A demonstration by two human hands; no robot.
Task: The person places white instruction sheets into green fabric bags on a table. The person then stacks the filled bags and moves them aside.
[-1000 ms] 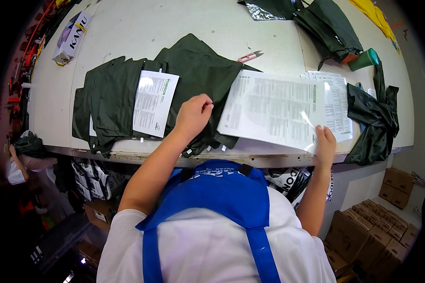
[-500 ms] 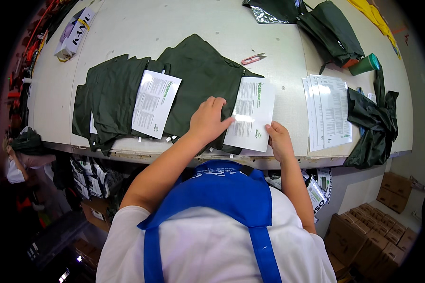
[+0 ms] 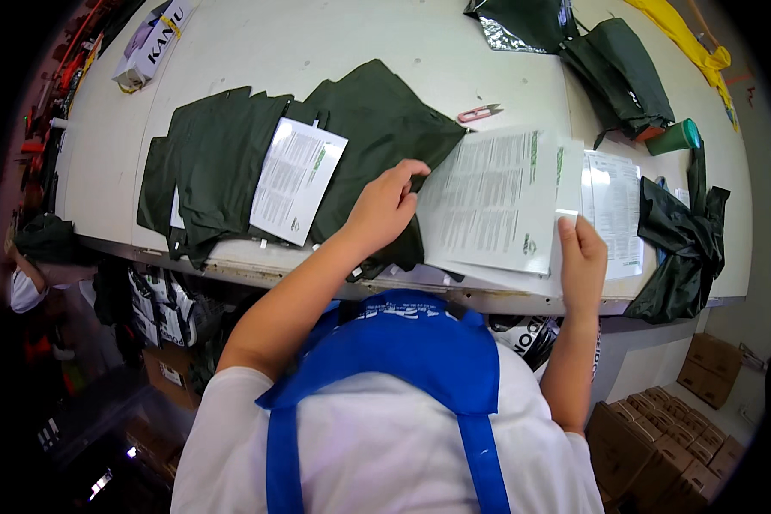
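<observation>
My right hand (image 3: 583,257) pinches the right edge of a glossy white printed leaflet (image 3: 493,206), which looks spread out wide and slightly smeared by motion. Over the dark green folded fabric (image 3: 364,128) is my left hand (image 3: 384,206), its fingers bent but apart, near the leaflet's left edge, holding nothing that I can see. A second printed leaflet (image 3: 298,180) lies flat further left, on a row of overlapping dark green fabric pieces (image 3: 218,163). Part of the printed sheet stack (image 3: 617,206) shows beyond my right hand.
Small pink-handled thread snips (image 3: 478,113) lie beyond the fabric. At the right are a green cylinder (image 3: 673,137), crumpled dark green fabric (image 3: 685,244) and a dark green bag (image 3: 617,73). A white box (image 3: 152,47) stands far left. The table's front edge (image 3: 522,301) runs before me.
My right hand has moved right with the leaflet's edge, and the leaflet now spreads wider, overlapping the sheet stack. My left hand has lifted its fingers slightly. The whole view has shifted a little.
</observation>
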